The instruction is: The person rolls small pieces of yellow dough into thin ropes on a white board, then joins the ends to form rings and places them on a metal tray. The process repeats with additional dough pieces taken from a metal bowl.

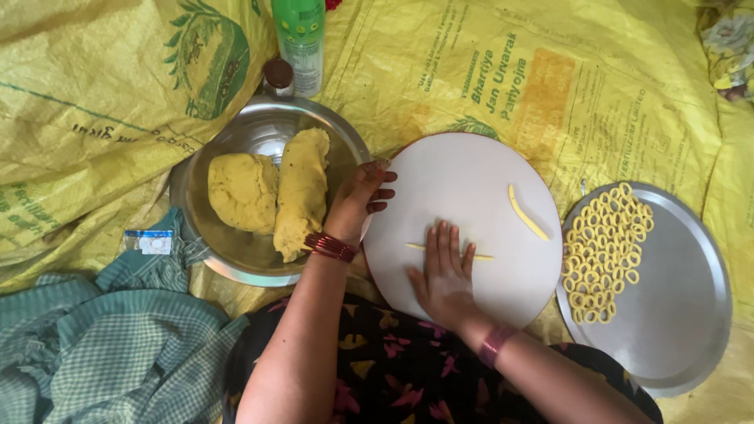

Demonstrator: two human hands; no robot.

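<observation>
My right hand [444, 271] lies flat, fingers together, on a thin strand of yellow dough [415, 246] on the round white board [463, 177]. A second, thicker dough strand [527, 213] rests further right on the board. My left hand [357, 200] grips the board's left edge, next to a steel bowl [263, 129] that holds two lumps of yellow dough [271, 192]. Both wrists wear red bangles.
A steel plate [675, 306] at the right carries several small yellow dough rings [603, 251]. A green bottle [300, 39] and a small brown-capped jar [277, 76] stand behind the bowl. A green checked cloth [102, 338] lies at the lower left. Yellow printed sacking [565, 71] covers the floor.
</observation>
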